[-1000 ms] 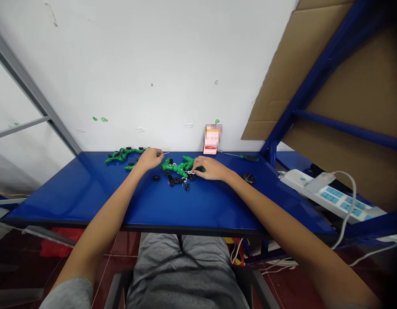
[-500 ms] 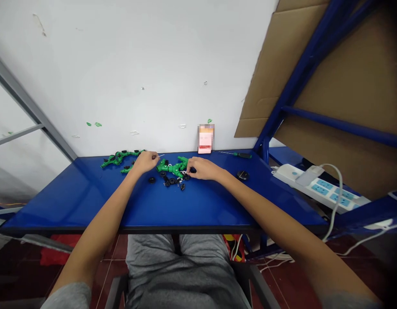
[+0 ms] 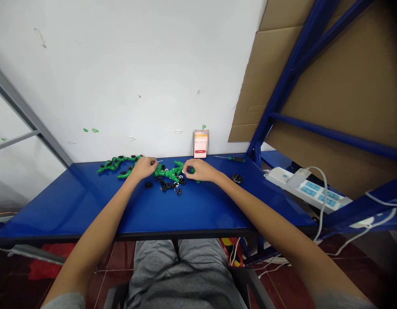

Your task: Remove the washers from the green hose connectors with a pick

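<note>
My left hand (image 3: 143, 168) is closed around what looks like a screwdriver, its thin metal shaft (image 3: 159, 161) pointing right; the handle is mostly hidden in the fist. Thumb and fingertips of my right hand (image 3: 198, 170) pinch a small white piece (image 3: 184, 171) whose shape is hard to make out. Between both hands lies a branching green plastic assembly (image 3: 168, 173) with white rings on it. In front of it are several small black round parts (image 3: 168, 186), and another black disc (image 3: 148, 185) sits apart to their left.
More green jointed pieces (image 3: 114, 163) lie at the back left of the blue table (image 3: 89, 206). A phone (image 3: 201, 144) leans on the wall. To its right are a green-and-black screwdriver (image 3: 236, 159) and a black round object (image 3: 237, 178). A white power strip (image 3: 309, 189) is at the right.
The camera view has shifted slightly. My right hand has turned a little, and the white piece at its fingertips shows more clearly. My left hand keeps its grip near the green assembly.
</note>
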Tool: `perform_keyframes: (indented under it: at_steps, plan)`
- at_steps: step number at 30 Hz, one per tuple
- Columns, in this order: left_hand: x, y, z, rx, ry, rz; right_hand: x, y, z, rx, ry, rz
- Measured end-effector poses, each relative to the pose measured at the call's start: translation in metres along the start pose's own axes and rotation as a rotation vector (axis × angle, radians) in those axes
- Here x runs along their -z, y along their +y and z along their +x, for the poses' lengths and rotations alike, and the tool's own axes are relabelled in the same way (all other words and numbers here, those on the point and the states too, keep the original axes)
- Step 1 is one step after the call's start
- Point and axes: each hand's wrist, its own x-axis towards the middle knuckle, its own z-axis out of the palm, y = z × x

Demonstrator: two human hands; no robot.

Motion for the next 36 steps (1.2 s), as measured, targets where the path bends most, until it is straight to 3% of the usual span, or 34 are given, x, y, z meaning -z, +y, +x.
perform_keyframes:
  at_steps: [4,16,22,26,36]
  plan:
    - [-0.002,0.003,-0.001,-0.018,-0.002,-0.019,-0.001,-0.004,-0.001,0.013,0.01,-0.094]
    - [-0.001,0.006,-0.003,-0.039,0.04,-0.075,0.001,-0.006,-0.002,0.026,0.121,-0.097]
    - [-0.007,0.033,-0.01,-0.117,0.009,-0.149,-0.003,-0.008,-0.002,0.166,0.211,-0.105]
    - [-0.012,0.056,-0.016,-0.226,-0.028,-0.3,-0.008,-0.01,-0.001,0.188,0.282,-0.057]
    - [-0.007,0.067,-0.019,-0.135,-0.085,-0.626,-0.02,-0.023,0.001,0.24,0.435,-0.02]
